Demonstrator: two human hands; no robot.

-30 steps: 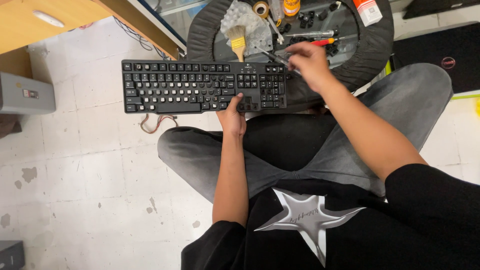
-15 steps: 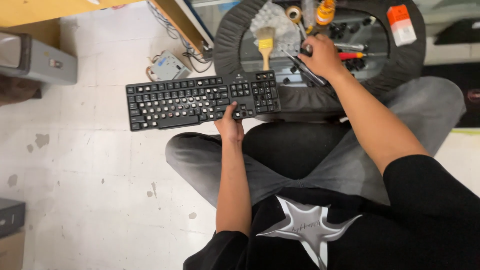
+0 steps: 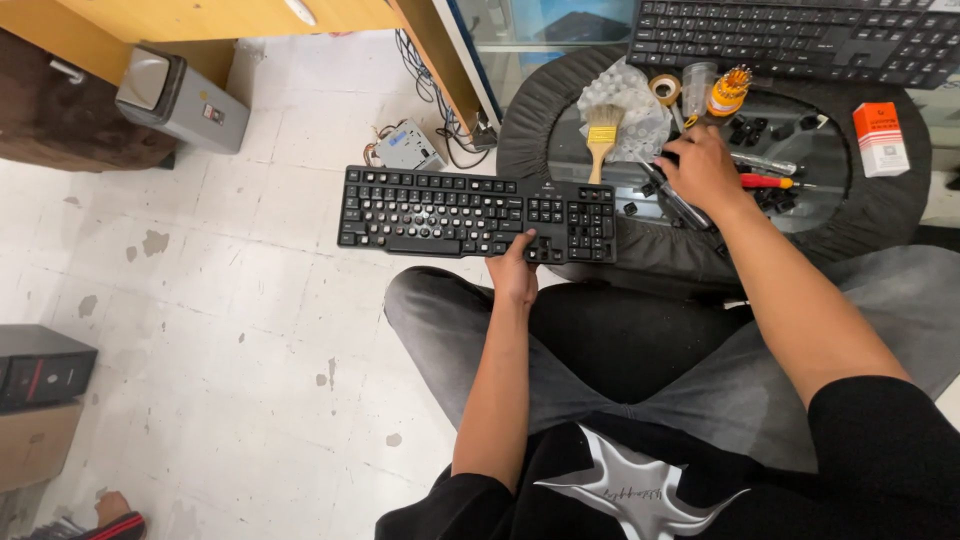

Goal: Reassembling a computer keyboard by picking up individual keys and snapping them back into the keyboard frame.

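Left grip (image 3: 515, 270) on black keyboard (image 3: 470, 213)

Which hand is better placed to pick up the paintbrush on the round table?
Right, probably. The right hand is already over the round table, just beside the paintbrush, though it rests among small tools. The left hand is busy gripping the black keyboard by its near edge.

This looks like a small computer repair workshop, worked from the floor. A round tray (image 3: 890, 215) holds loose black keycaps (image 3: 745, 128), a paintbrush (image 3: 601, 136), a roll of tape (image 3: 663, 89) and a red-handled screwdriver (image 3: 768, 181), with a second keyboard (image 3: 790, 40) beyond. A desktop tower (image 3: 40, 365) stands on worn tiles (image 3: 200, 330), beside what may be a small device (image 3: 405, 148) trailing cables.
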